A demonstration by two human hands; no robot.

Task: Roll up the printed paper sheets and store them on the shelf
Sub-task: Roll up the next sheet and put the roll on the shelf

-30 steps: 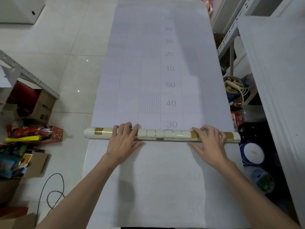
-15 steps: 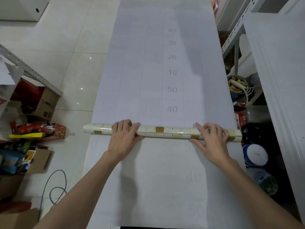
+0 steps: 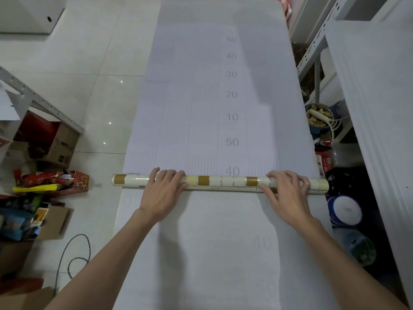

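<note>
A long white printed sheet (image 3: 201,97) with grey numbers and ruled lines lies flat on the tiled floor and runs away from me. Across it lies the rolled-up part, a cream paper roll (image 3: 225,181) with gold-brown squares, just below the printed "40". My left hand (image 3: 163,191) lies on the roll's left half with its fingers curled over the top. My right hand (image 3: 288,193) grips the right half, fingers over the top and thumb on the near side. More white sheet lies on my side of the roll.
A grey metal shelf (image 3: 312,52) and a tall white panel (image 3: 375,97) stand on the right, with a bowl (image 3: 317,117) and a blue-and-white tub (image 3: 345,210) at floor level. Cardboard boxes (image 3: 58,142), coloured packets and a looped cable (image 3: 73,253) lie on the left.
Under both hands the roll has moved away from me along the sheet, from below the printed "30" to below the "40". Both hands kept their places on it.
</note>
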